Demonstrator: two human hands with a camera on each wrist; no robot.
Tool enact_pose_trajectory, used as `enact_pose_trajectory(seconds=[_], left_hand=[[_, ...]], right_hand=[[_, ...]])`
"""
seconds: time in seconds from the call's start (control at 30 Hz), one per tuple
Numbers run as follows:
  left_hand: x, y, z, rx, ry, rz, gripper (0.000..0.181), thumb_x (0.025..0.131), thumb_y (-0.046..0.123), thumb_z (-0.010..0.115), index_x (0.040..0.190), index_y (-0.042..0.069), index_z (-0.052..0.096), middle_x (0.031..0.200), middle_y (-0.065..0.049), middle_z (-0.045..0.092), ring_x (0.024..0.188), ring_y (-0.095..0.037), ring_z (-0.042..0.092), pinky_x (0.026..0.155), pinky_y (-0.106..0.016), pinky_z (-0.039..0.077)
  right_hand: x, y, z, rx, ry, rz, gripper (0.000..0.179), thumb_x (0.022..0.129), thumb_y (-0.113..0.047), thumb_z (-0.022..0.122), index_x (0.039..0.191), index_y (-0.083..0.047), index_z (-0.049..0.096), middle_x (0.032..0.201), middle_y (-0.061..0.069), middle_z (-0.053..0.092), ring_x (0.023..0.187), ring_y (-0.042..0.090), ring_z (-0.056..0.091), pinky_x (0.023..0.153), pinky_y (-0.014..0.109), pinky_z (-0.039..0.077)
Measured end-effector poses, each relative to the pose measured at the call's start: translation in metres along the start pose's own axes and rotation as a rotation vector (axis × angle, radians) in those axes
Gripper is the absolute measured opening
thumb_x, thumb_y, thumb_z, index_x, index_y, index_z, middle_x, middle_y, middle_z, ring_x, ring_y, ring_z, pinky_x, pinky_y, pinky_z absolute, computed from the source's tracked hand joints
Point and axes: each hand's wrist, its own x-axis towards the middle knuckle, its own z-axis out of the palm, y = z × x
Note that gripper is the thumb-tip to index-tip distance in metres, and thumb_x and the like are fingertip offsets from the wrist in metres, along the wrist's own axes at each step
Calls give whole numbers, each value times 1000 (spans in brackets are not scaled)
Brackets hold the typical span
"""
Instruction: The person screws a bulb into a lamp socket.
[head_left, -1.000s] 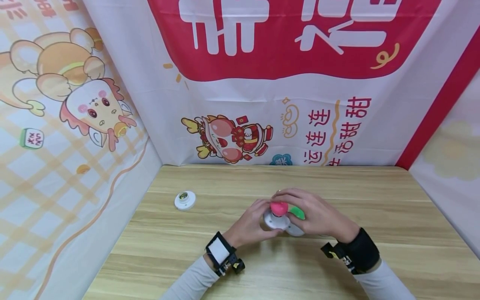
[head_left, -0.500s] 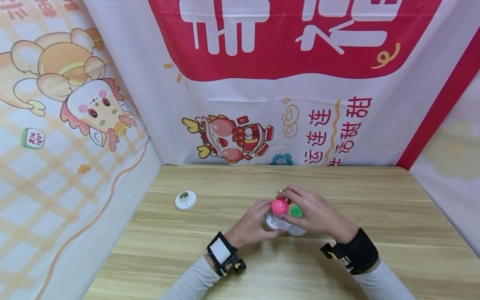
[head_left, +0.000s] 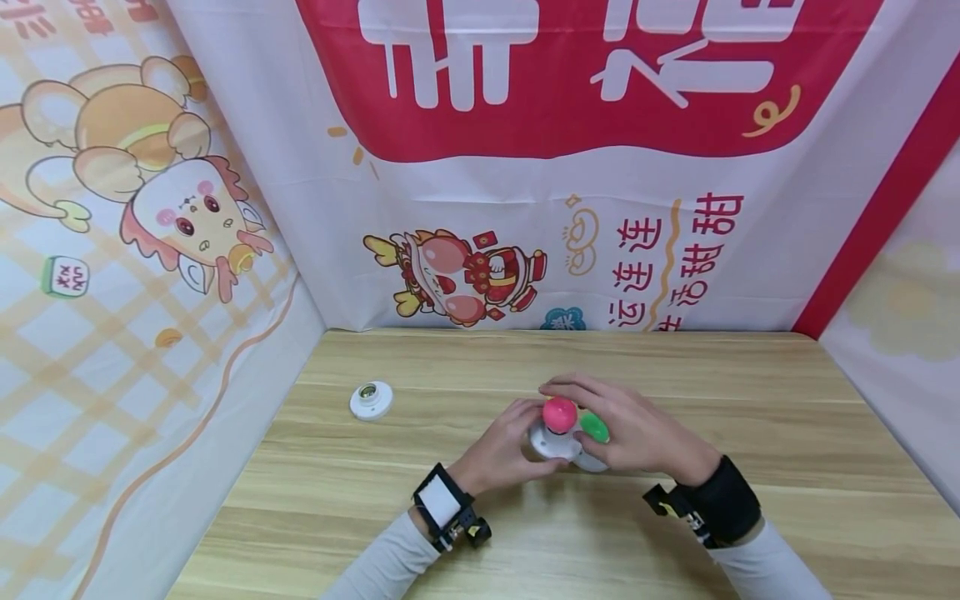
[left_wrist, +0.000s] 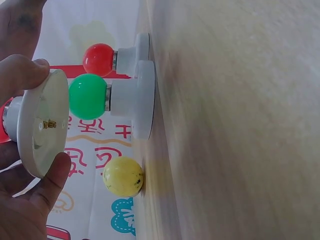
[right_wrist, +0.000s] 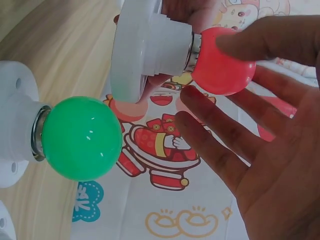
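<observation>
My left hand [head_left: 502,450] grips a round white lamp holder [head_left: 546,443] by its rim, raised above the table. Its hollow underside [left_wrist: 45,125], with brass contacts, faces the left wrist camera. A pinkish-red light bulb [right_wrist: 217,75] sits in the holder's socket. My right hand [head_left: 641,427] is around this bulb, thumb on one side and index finger reaching behind it, while other fingers extend past it. Just to the right, a green bulb [right_wrist: 82,137] stands upright in another white holder [left_wrist: 145,100] on the table.
Beyond the green one stands a second red bulb [left_wrist: 98,59] in a white holder. A yellow bulb [left_wrist: 123,176] lies on the wooden table [head_left: 315,508] behind the hands. A bulbless white holder [head_left: 371,400] rests at the left. Printed cloth [head_left: 450,183] hangs behind the table.
My right hand's fingers have turned and shifted around the pinkish-red bulb, swinging toward its far side. My left hand keeps its hold on the lamp holder, almost unmoved.
</observation>
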Motion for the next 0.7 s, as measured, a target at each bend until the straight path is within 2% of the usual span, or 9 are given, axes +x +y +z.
enact_pose_trajectory(seconds=[0.07,0.2,0.43,0.7], left_hand=[[0,-1,0,0,0,4,83,89,30,89,157,8,48,156,-9,57,143,-23,54,117,-34,52],[0,-2,0,-5,-1,7,85,89,31,89,159,10,46,158,-7,55,144,-22,53,118,-34,52],[0,-3,1,-12,-2,5,83,89,30,89,158,12,48,158,-4,56,145,-20,52,118,-33,51],[0,-2,0,-12,-2,-3,77,88,29,89,154,11,53,156,-4,58,144,-20,53,118,-33,51]], right_hand=[[0,0,0,2,-3,-22,63,88,-7,84,146,-20,63,150,-2,62,139,23,61,111,50,57],[1,0,0,-5,-4,-20,57,88,-6,84,141,-20,68,145,-2,65,135,22,64,110,48,58],[1,-1,2,-35,11,24,52,89,-21,88,137,-21,70,139,0,68,126,21,69,103,45,62],[2,-2,4,-71,36,92,51,86,-36,91,129,-19,70,127,-2,70,111,12,72,93,35,66]])
